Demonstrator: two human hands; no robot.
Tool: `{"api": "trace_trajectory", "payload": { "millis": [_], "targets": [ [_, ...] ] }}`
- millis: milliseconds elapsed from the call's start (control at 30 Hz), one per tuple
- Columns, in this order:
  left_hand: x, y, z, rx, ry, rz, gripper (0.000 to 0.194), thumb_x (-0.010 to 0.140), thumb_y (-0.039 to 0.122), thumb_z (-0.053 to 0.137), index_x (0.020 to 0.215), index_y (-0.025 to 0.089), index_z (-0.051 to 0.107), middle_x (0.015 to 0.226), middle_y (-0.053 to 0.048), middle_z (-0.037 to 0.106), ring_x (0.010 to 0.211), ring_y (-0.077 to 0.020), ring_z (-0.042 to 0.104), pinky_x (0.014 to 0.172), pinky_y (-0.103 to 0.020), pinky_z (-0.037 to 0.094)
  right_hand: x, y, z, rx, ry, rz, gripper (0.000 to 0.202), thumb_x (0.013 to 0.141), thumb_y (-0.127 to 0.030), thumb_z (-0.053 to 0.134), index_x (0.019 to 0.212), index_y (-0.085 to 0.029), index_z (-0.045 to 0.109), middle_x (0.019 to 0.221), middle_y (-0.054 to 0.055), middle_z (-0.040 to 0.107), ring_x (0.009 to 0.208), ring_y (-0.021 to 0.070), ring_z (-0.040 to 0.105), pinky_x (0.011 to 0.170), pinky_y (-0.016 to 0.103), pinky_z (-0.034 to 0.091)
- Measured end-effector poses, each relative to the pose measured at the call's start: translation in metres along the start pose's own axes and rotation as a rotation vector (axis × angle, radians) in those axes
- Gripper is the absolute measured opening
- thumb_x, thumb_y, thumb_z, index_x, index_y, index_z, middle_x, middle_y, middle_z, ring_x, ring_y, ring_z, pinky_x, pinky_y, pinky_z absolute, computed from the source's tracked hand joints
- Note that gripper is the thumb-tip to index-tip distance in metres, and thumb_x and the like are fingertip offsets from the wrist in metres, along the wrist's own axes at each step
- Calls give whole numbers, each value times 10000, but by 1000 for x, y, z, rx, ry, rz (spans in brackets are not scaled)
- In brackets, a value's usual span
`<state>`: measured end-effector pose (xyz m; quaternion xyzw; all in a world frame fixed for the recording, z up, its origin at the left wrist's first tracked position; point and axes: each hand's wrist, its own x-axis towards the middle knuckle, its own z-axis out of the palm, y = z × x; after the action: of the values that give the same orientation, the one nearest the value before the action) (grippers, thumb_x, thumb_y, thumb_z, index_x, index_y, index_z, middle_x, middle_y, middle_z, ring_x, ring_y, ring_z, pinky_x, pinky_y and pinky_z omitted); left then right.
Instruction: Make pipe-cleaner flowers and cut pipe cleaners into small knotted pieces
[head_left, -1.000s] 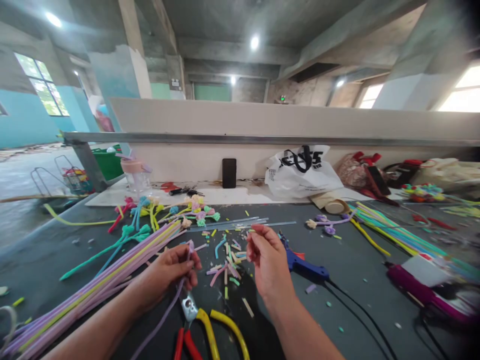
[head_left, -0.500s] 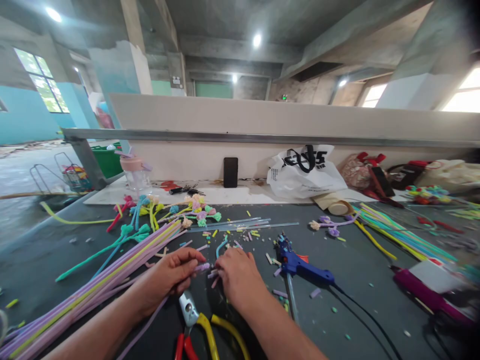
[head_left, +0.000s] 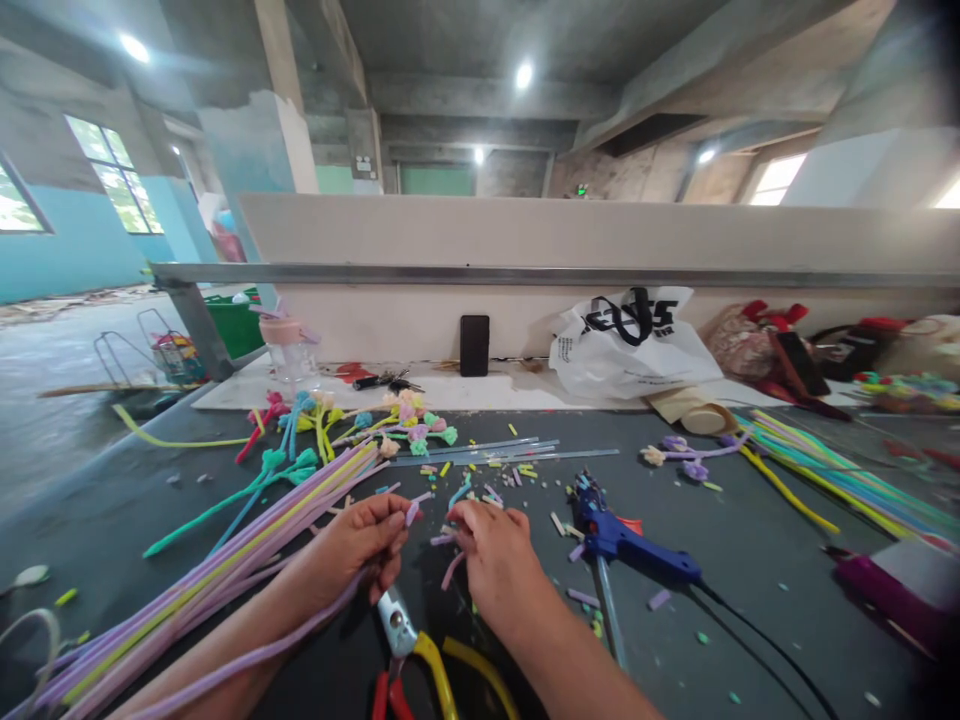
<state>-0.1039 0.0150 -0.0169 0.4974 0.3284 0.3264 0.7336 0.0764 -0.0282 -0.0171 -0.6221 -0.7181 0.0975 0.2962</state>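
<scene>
My left hand (head_left: 369,535) pinches a lilac pipe cleaner (head_left: 300,632), whose short end (head_left: 412,512) sticks up past the fingertips and whose long tail runs down over my forearm. Just to its right, my right hand (head_left: 495,550) is apart from it, fingers curled together; whatever sits at their tips is too small to make out. Short lilac cut pieces (head_left: 451,570) lie on the table beside those fingertips. Below and between both hands rests a pair of pliers (head_left: 397,625) with red and yellow handles.
A bundle of long pipe cleaners (head_left: 225,580) lies at left, with several twisted flower stems (head_left: 281,470) behind. To the right is a blue glue gun (head_left: 637,545) with its cord. Clear glue sticks (head_left: 510,452), a phone (head_left: 475,345) and a white bag (head_left: 630,350) stand farther back.
The lilac end in my left hand has turned from pointing right to pointing upward. My right hand has shifted slightly from the left hand. The whole view has swung a little left.
</scene>
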Motion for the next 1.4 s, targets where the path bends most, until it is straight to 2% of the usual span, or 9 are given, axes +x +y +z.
{"api": "trace_trajectory", "payload": {
  "millis": [100, 300, 467, 533, 767, 933, 1067, 1267, 1400],
  "targets": [
    [0, 2, 0, -43, -15, -2, 283, 721, 367, 625, 883, 165, 510, 566, 70, 481, 342, -44, 466, 287, -132, 354, 1, -2, -1, 17, 8, 12, 203, 802, -107, 488, 852, -239, 634, 862, 11, 663, 869, 153, 560, 781, 297, 234],
    [-3, 2, 8, -53, -54, -12, 228, 754, 357, 590, 818, 172, 474, 547, 62, 524, 355, -77, 517, 303, -159, 407, 3, -10, -8, 96, 12, 48, 161, 779, -109, 488, 744, -205, 612, 674, -21, 655, 680, 125, 572, 775, 288, 278],
    [-5, -2, 14, -36, -105, -88, 234, 779, 384, 549, 817, 175, 451, 523, 48, 551, 365, -102, 547, 327, -176, 426, -2, -15, -6, 217, 5, 4, 359, 759, -82, 461, 1083, -215, 539, 609, -36, 648, 651, 142, 564, 760, 274, 324],
    [-6, -3, 15, -17, -122, -102, 245, 783, 401, 536, 799, 172, 452, 525, 41, 556, 372, -105, 554, 332, -177, 427, -4, -17, -5, 236, -12, -36, 372, 776, -97, 458, 1119, -225, 520, 620, -40, 650, 660, 146, 553, 750, 275, 323],
    [-8, -1, 22, 33, -104, -119, 299, 749, 437, 561, 717, 161, 452, 503, 34, 547, 372, -110, 552, 339, -188, 432, -5, -20, -4, 278, -47, -58, 121, 806, -162, 482, 858, -223, 573, 616, -51, 631, 597, 117, 514, 737, 272, 298],
    [-9, -6, 26, 172, -9, -81, 303, 757, 453, 536, 707, 162, 469, 521, 26, 563, 375, -104, 547, 341, -177, 405, -7, -20, -6, 234, 14, -39, 113, 723, -116, 528, 775, -211, 562, 614, -51, 594, 621, 115, 502, 717, 263, 296],
    [-10, -10, 25, 348, 61, -41, 309, 727, 471, 557, 716, 170, 487, 486, 45, 540, 337, -85, 490, 334, -173, 372, -10, -21, -6, 265, 28, -10, 91, 740, -151, 527, 795, -218, 554, 620, -60, 598, 626, 106, 519, 735, 262, 300],
    [-18, -4, 22, 699, 76, 151, 269, 769, 433, 511, 755, 173, 576, 516, 21, 556, 473, -115, 538, 466, -200, 426, -11, -21, -7, 267, 3, -23, 69, 773, -196, 522, 823, -234, 549, 611, -69, 594, 622, 98, 531, 741, 257, 310],
    [-20, -2, 24, 701, 73, 129, 275, 768, 439, 501, 738, 175, 572, 504, 17, 564, 471, -126, 543, 473, -209, 425, -12, -21, -8, 260, 0, -27, 77, 767, -189, 530, 826, -231, 559, 627, -67, 599, 619, 93, 538, 738, 253, 320]
  ]
}}
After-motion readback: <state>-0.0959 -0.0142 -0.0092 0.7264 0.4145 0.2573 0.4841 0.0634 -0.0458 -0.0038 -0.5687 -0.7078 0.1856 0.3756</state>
